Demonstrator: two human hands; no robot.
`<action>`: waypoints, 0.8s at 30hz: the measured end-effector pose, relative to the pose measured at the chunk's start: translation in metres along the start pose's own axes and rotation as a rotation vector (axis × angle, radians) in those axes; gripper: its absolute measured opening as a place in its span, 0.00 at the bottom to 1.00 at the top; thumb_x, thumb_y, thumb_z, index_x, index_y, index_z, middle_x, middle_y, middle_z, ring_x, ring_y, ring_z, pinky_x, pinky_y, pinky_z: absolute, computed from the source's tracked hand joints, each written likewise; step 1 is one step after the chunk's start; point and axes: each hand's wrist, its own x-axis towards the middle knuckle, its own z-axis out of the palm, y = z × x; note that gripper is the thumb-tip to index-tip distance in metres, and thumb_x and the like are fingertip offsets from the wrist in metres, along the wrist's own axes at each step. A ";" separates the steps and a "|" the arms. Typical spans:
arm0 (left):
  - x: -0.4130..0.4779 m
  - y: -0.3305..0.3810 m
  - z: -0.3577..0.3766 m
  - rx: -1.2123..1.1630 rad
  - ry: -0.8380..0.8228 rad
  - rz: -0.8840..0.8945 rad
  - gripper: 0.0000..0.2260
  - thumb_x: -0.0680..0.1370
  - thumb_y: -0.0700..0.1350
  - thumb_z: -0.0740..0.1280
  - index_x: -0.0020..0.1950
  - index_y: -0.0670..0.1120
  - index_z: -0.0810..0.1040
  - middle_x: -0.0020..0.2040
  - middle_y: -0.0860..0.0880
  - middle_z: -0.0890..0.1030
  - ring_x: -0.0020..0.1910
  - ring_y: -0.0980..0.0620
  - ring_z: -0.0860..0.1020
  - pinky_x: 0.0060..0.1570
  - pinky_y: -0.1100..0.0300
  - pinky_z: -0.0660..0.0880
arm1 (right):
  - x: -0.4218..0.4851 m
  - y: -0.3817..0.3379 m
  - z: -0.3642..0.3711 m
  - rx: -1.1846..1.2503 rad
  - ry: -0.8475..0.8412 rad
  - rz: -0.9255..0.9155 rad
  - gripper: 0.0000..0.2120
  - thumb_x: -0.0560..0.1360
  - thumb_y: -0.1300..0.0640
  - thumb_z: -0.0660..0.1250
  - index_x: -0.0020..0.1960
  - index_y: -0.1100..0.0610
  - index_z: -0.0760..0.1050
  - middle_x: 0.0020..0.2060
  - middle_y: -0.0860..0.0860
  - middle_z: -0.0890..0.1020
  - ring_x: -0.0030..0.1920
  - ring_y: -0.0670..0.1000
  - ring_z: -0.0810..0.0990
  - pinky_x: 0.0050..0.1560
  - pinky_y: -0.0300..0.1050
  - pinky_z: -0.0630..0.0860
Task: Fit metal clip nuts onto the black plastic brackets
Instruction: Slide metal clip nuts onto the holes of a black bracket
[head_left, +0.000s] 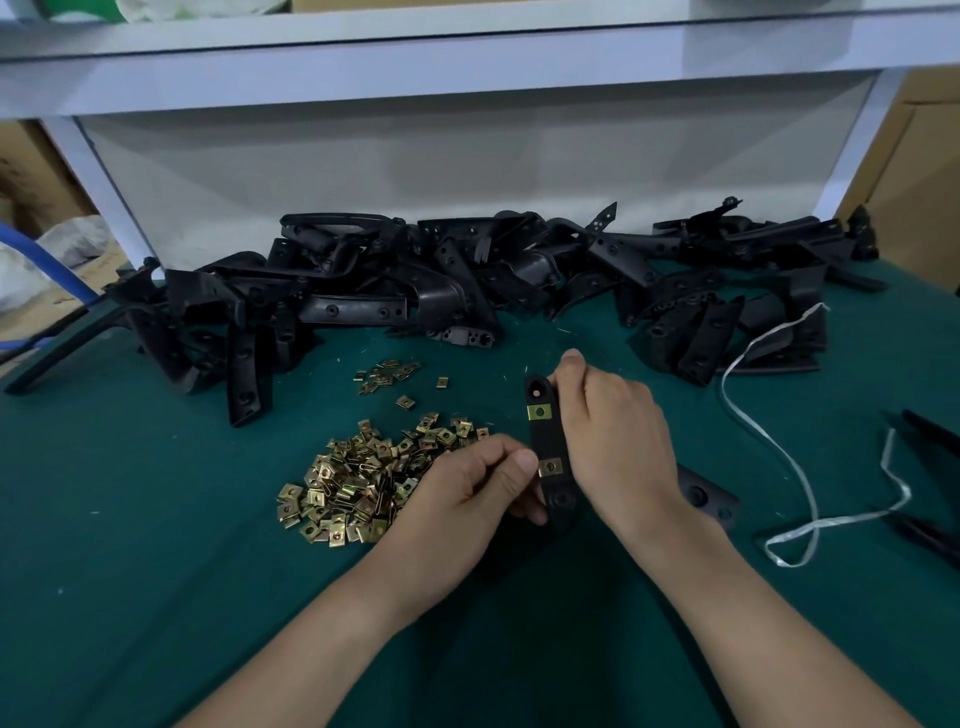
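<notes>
Our left hand (467, 483) curls its fingers under the lower end of a bracket (549, 447), its thumb tip pressed just beside the lower clip (551, 467). Our right hand (608, 431) wraps the bracket's far edge from the right, fingers closed round it and the thumb up near the rounded top. The bracket is a flat black plastic strip with holes. It is held upright above the cloth (156, 519) between both hands, and an upper clip (539, 412) is seated across it too. Both clips are small brassy metal squares, each with a centre hole.

Just left of our hands, a loose pile (363, 483) of the same shiny clips lies on the dark green cloth, with a smaller scatter (387, 374) beyond it. A second bracket (706, 493) lies flat under our right wrist. A white strap (769, 415) snakes across the cloth at right. Along the back, a tangled heap (467, 280) of matt black brackets stretches below a white shelf (467, 67). Of the cardboard box (924, 171) at far right, we cannot tell the contents.
</notes>
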 end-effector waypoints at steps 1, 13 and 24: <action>0.000 0.001 0.000 0.014 -0.002 0.002 0.11 0.83 0.44 0.60 0.44 0.45 0.78 0.36 0.54 0.82 0.38 0.60 0.80 0.42 0.73 0.72 | -0.001 -0.001 0.000 0.001 0.002 0.001 0.24 0.85 0.48 0.48 0.39 0.52 0.78 0.28 0.43 0.72 0.31 0.51 0.71 0.33 0.47 0.62; -0.002 0.002 0.001 0.083 -0.006 0.004 0.11 0.83 0.43 0.60 0.43 0.43 0.77 0.35 0.55 0.82 0.36 0.62 0.79 0.41 0.74 0.71 | -0.003 -0.005 -0.002 -0.054 -0.020 0.018 0.23 0.85 0.50 0.48 0.47 0.51 0.80 0.38 0.48 0.81 0.33 0.49 0.68 0.32 0.45 0.59; -0.002 0.000 0.002 0.126 -0.025 0.015 0.11 0.83 0.41 0.60 0.43 0.42 0.76 0.35 0.57 0.81 0.36 0.63 0.79 0.41 0.73 0.71 | -0.005 -0.006 -0.002 -0.023 0.023 0.013 0.25 0.85 0.49 0.48 0.44 0.50 0.82 0.40 0.50 0.85 0.41 0.56 0.81 0.37 0.46 0.63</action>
